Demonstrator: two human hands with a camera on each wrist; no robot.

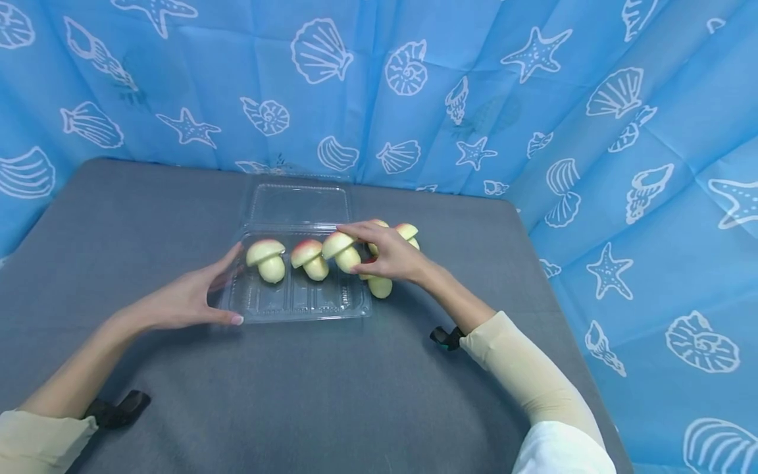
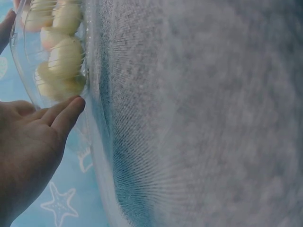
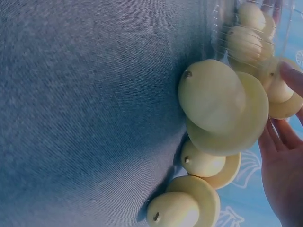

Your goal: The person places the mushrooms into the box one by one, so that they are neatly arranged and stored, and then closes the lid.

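Note:
A clear plastic clamshell box lies open on the table. Two mushroom-shaped pieces with pale stems and reddish-yellow caps, a left one and a middle one, sit side by side inside it. With thumb and fingers my right hand pinches a third mushroom-shaped piece over the box's right part. My left hand spans the box's left side, fingers and thumb extended and spread. In the left wrist view, the left hand's fingertips are right at the box wall.
Three more mushroom-shaped pieces lie right of the box, the nearest beside its edge and another farther back; my right hand partly covers this group. The box's lid is folded back. A blue shell-patterned curtain hangs behind the grey table.

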